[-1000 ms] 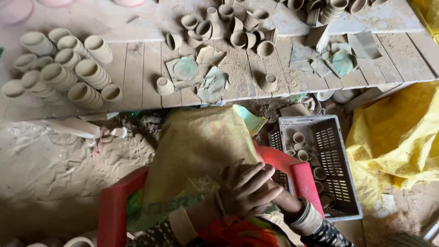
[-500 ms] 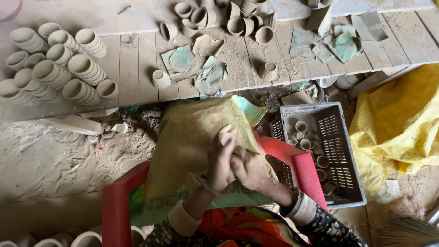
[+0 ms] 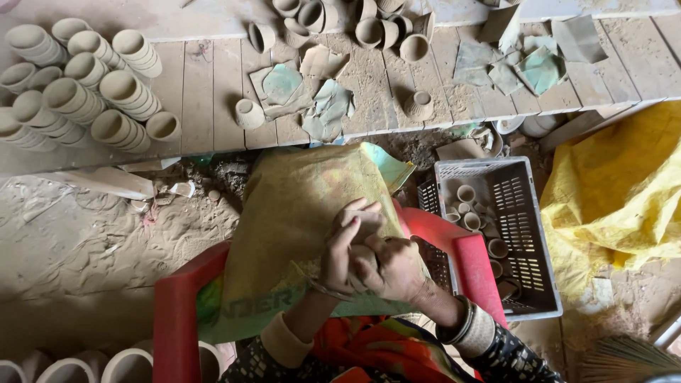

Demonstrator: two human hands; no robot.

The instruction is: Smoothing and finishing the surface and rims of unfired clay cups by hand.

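1. Cup (image 3: 363, 254): small clay piece, mostly hidden, pinched between both hands over the lap, above the yellowish sack (image 3: 298, 213) spread on the knees. Only a sliver of pale clay shows between the fingers.
2. Left hand (image 3: 342, 250): fingers curled upward and pressed against the piece from the left side. Bangle at the wrist.
3. Right hand (image 3: 391, 268): closed round the piece from the right and near side, knuckles up. Whether the thumb is inside the rim, cannot tell.
4. Change over the last second: hands sat further right and nearer, clasped low by the red chair (image 3: 177, 319) arm; half a second ago they had moved up onto the sack; now they are centred on it, locked tighter together.
5. Reading: the piece looks to be in the middle of being worked or rubbed, not set down or picked up.
6. Camera has also tilted, so the board (image 3: 206, 85) with stacked cups (image 3: 78, 92) sits higher and further left in view than before.
7. Grey crate (image 3: 528, 234) at right holds a few small cups; yellow cloth (image 3: 617, 198) lies beyond it. Neither appears altered.
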